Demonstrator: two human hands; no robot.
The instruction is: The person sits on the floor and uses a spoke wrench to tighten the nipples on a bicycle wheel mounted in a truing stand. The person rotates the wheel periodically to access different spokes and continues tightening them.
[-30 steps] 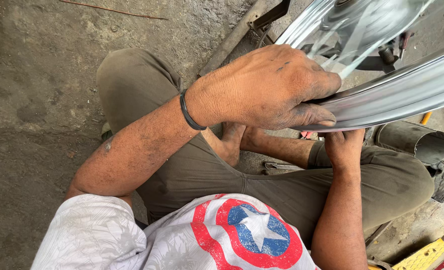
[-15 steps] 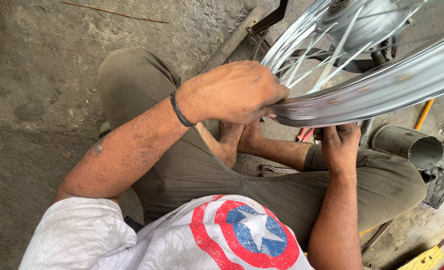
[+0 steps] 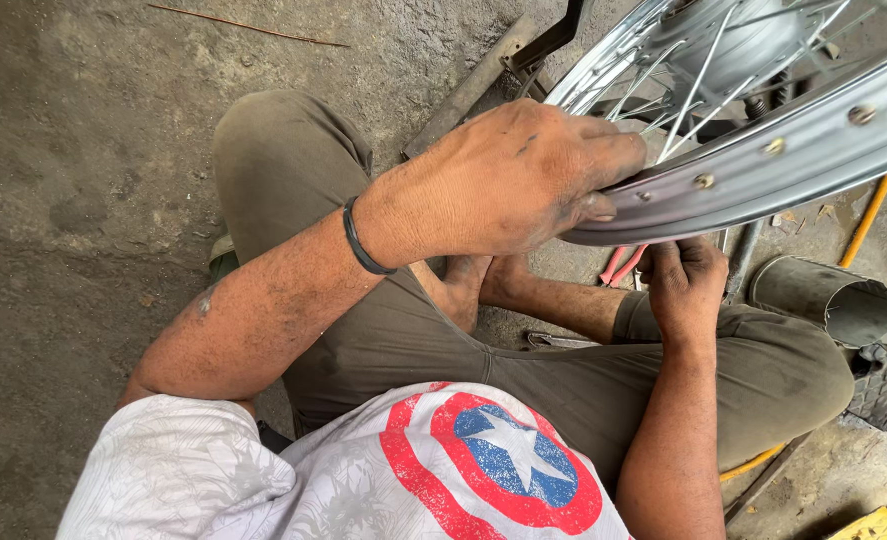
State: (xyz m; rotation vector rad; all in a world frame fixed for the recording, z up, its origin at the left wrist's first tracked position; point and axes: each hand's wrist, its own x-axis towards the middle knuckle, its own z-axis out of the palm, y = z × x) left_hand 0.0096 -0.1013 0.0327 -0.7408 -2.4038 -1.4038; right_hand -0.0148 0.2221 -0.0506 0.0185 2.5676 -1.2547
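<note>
Wheel rim [image 3: 763, 165] has been turned since 0.5 s ago; more spokes [image 3: 698, 75] exposed. Left hand [image 3: 508, 180] is clamped over the rim's left edge, fingers curled. Right hand [image 3: 685, 285] is pressed under the rim from the near side; grip cannot be told. Metal can [image 3: 823, 298] lies right.

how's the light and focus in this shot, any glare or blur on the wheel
Head view: soft, even daylight with faint shadows; the left hand and right hand are sharp; the spoked wheel rim shows bright streaky glare, and the hub at the top edge looks washed out and a bit soft.
</note>
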